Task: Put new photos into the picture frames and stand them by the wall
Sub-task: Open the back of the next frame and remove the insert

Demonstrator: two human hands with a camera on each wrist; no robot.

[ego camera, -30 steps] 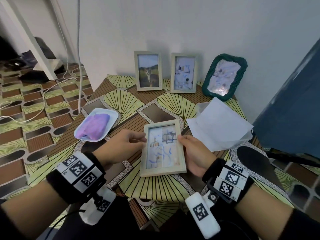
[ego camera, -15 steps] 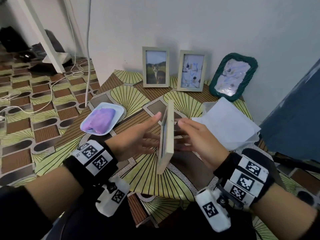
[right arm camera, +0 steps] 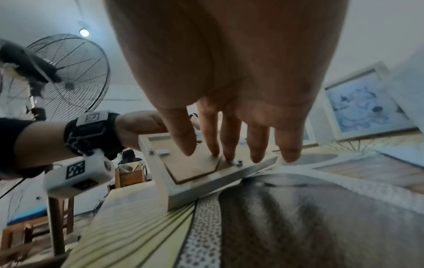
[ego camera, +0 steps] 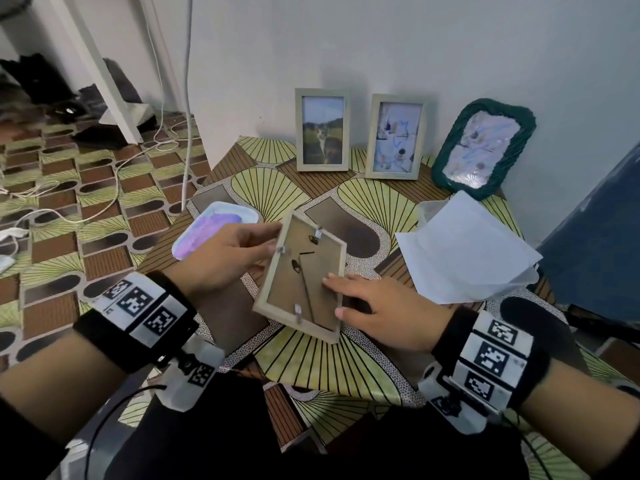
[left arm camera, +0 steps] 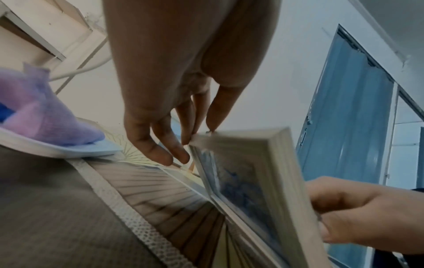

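A pale wooden picture frame (ego camera: pixel 304 282) is tilted above the patterned table (ego camera: pixel 363 368), its brown backboard and metal tabs facing up. Its photo side (left arm camera: pixel 241 181) faces down. My left hand (ego camera: pixel 235 251) pinches its upper left edge, thumb on top and fingers (left arm camera: pixel 183 143) beneath. My right hand (ego camera: pixel 374 306) lies with straight fingers (right arm camera: pixel 213 145) on the backboard (right arm camera: pixel 190 168) near the right edge. By the wall stand a frame with a cat photo (ego camera: pixel 322 130), a frame with an abstract picture (ego camera: pixel 396 136) and a dark green woven frame (ego camera: pixel 483 148).
White sheets of paper (ego camera: pixel 464 251) lie on a clear box at the table's right. A white tray (ego camera: pixel 247 213) holding a purple cloth (ego camera: pixel 204 233) sits at the left. A blue surface (ego camera: pixel 595 237) stands to the right. Cables run over the floor at the left.
The frame has been flipped from photo side up, through on edge, to back side up. My right hand went from holding its right edge to lying flat on the backboard.
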